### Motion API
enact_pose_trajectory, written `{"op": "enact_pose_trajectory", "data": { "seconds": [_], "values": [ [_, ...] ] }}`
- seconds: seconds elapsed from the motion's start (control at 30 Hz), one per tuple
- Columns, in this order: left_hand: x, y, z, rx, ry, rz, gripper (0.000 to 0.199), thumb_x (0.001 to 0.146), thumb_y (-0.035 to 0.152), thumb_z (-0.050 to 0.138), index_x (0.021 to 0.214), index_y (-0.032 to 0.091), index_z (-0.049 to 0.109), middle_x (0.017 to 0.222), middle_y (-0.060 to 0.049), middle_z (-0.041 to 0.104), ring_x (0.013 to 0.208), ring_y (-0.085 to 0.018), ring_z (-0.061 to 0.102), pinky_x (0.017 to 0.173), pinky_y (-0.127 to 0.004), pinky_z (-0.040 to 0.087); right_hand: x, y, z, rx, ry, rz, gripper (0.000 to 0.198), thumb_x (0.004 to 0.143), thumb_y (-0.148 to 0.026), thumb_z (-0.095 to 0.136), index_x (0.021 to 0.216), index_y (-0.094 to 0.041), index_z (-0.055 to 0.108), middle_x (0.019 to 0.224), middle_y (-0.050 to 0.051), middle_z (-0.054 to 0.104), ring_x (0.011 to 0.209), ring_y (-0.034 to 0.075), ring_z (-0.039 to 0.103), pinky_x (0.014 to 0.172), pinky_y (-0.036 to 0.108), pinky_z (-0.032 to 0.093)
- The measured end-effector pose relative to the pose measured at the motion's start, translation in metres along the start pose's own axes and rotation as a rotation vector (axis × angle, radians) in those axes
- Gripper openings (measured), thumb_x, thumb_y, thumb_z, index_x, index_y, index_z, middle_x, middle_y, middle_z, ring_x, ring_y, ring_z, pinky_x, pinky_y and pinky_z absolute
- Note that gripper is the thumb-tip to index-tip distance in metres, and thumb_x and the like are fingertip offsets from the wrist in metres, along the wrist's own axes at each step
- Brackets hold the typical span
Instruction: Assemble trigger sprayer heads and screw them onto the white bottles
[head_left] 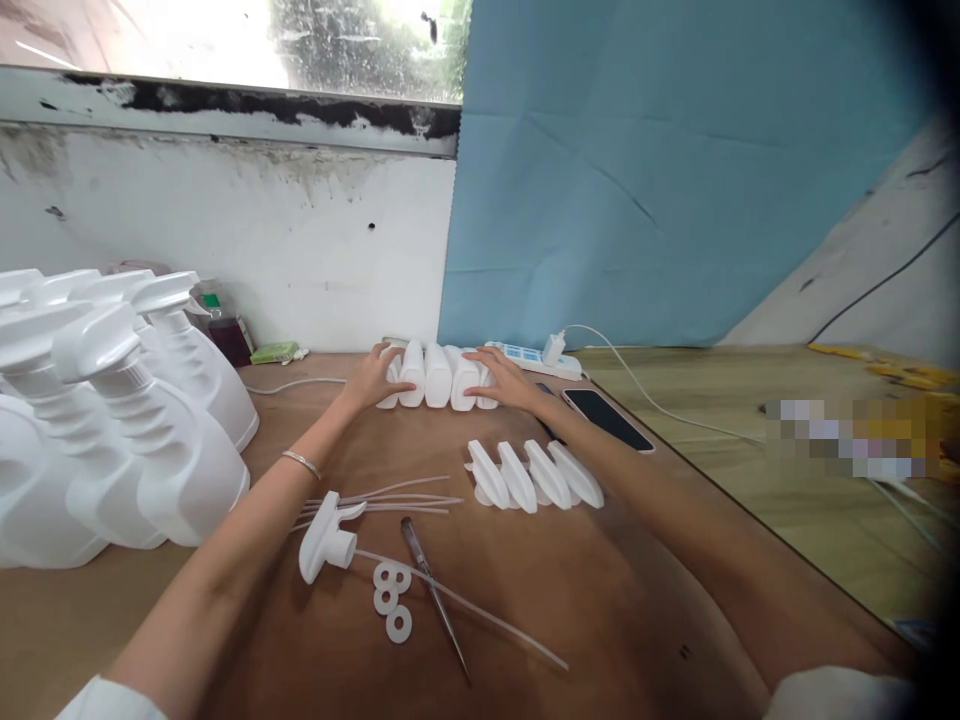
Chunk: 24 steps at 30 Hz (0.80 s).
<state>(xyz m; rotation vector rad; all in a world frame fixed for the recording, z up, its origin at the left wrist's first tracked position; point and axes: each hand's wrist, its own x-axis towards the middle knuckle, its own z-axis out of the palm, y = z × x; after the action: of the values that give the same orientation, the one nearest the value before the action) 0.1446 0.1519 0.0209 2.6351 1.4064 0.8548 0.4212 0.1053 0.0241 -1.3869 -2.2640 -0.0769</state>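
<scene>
At the far side of the table, a row of rounded white plastic pieces (438,377) stands side by side; their exact kind is hard to make out. My left hand (373,380) wraps the row's left end, thumb across the front. The right end is gripped by my right hand (501,380), so the pieces sit pressed between both hands. Nearer me lies another row of white sprayer-head shells (534,477). A white trigger spray head (324,540) with a long thin tube lies between my forearms, beside several white ring washers (399,624) and a screwdriver (437,600).
Several thin tubes (405,500) lie on the brown tabletop (540,590). Large white spray bottles (150,430) crowd the left side. A phone (609,420) and a power strip (536,358) with a plugged-in white charger (554,349) are at the back right.
</scene>
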Motion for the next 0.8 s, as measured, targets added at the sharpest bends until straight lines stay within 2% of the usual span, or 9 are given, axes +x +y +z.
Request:
{"op": "enact_pose_trajectory", "data": {
  "seconds": [0.17,0.27,0.33,0.4,0.47,0.53,0.63,0.7,0.8],
  "values": [
    [0.000,-0.003,0.004,0.026,0.038,-0.001,0.072,0.064,0.060,0.058,0.124,0.024,0.039,0.129,-0.011,0.036,0.106,-0.031,0.047,0.088,-0.042,0.038,-0.003,-0.004,0.001,-0.040,-0.012,0.045,0.070,0.072,-0.059,0.049,0.131,-0.025,0.029,0.132,0.009,0.030,0.122,0.025,0.034,0.099,0.040,0.031],
    [-0.001,0.000,0.002,0.064,0.122,0.033,0.074,0.066,0.060,0.056,0.125,0.019,0.037,0.127,-0.014,0.038,0.111,-0.032,0.042,0.092,-0.041,0.034,-0.004,-0.007,-0.003,-0.050,0.017,0.067,0.065,0.078,-0.058,0.040,0.131,-0.023,0.027,0.133,0.010,0.030,0.124,0.026,0.030,0.100,0.043,0.027],
    [-0.004,0.004,-0.002,0.071,0.220,0.063,0.070,0.071,0.058,0.052,0.125,0.016,0.037,0.128,-0.015,0.036,0.116,-0.031,0.036,0.096,-0.041,0.029,-0.005,-0.012,-0.007,-0.063,0.104,0.067,0.059,0.082,-0.054,0.035,0.129,-0.020,0.030,0.131,0.011,0.032,0.123,0.026,0.029,0.101,0.044,0.025],
    [-0.007,0.010,-0.008,0.050,0.320,0.072,0.061,0.076,0.052,0.047,0.123,0.014,0.037,0.127,-0.015,0.035,0.118,-0.029,0.032,0.098,-0.039,0.026,-0.006,-0.021,-0.014,-0.060,0.254,0.059,0.049,0.085,-0.048,0.032,0.123,-0.019,0.037,0.127,0.011,0.037,0.119,0.026,0.032,0.100,0.043,0.025],
    [-0.010,0.018,-0.018,0.014,0.392,0.069,0.050,0.080,0.044,0.044,0.119,0.014,0.039,0.125,-0.014,0.037,0.116,-0.027,0.033,0.097,-0.037,0.026,-0.009,-0.038,-0.023,-0.015,0.399,0.049,0.039,0.086,-0.041,0.031,0.114,-0.018,0.044,0.117,0.011,0.045,0.111,0.024,0.039,0.096,0.041,0.029],
    [-0.011,0.028,-0.030,-0.011,0.429,0.065,0.039,0.081,0.035,0.043,0.114,0.014,0.042,0.120,-0.012,0.040,0.112,-0.025,0.036,0.096,-0.037,0.027,-0.016,-0.066,-0.032,0.059,0.450,0.032,0.029,0.086,-0.035,0.033,0.102,-0.018,0.049,0.102,0.010,0.052,0.100,0.023,0.045,0.090,0.039,0.033],
    [-0.017,0.048,-0.052,0.009,0.363,0.091,0.027,0.079,0.025,0.042,0.103,0.015,0.048,0.107,-0.010,0.048,0.105,-0.024,0.041,0.092,-0.037,0.030,-0.033,-0.122,-0.037,0.158,0.276,-0.024,0.019,0.084,-0.028,0.038,0.087,-0.019,0.054,0.082,0.006,0.056,0.082,0.019,0.049,0.080,0.035,0.036],
    [-0.028,0.060,-0.066,0.024,0.214,0.151,0.022,0.078,0.022,0.042,0.097,0.017,0.052,0.100,-0.008,0.052,0.101,-0.024,0.044,0.090,-0.036,0.033,-0.047,-0.161,-0.033,0.180,0.066,-0.088,0.016,0.082,-0.026,0.041,0.082,-0.019,0.055,0.079,0.006,0.057,0.075,0.018,0.050,0.073,0.032,0.037],
    [-0.059,0.069,-0.085,0.011,-0.078,0.280,0.021,0.077,0.024,0.044,0.094,0.019,0.055,0.096,-0.006,0.056,0.096,-0.024,0.049,0.086,-0.036,0.035,-0.065,-0.207,-0.017,0.136,-0.191,-0.220,0.018,0.080,-0.028,0.046,0.073,-0.016,0.058,0.075,0.008,0.059,0.072,0.019,0.052,0.068,0.031,0.037]
  ]
}}
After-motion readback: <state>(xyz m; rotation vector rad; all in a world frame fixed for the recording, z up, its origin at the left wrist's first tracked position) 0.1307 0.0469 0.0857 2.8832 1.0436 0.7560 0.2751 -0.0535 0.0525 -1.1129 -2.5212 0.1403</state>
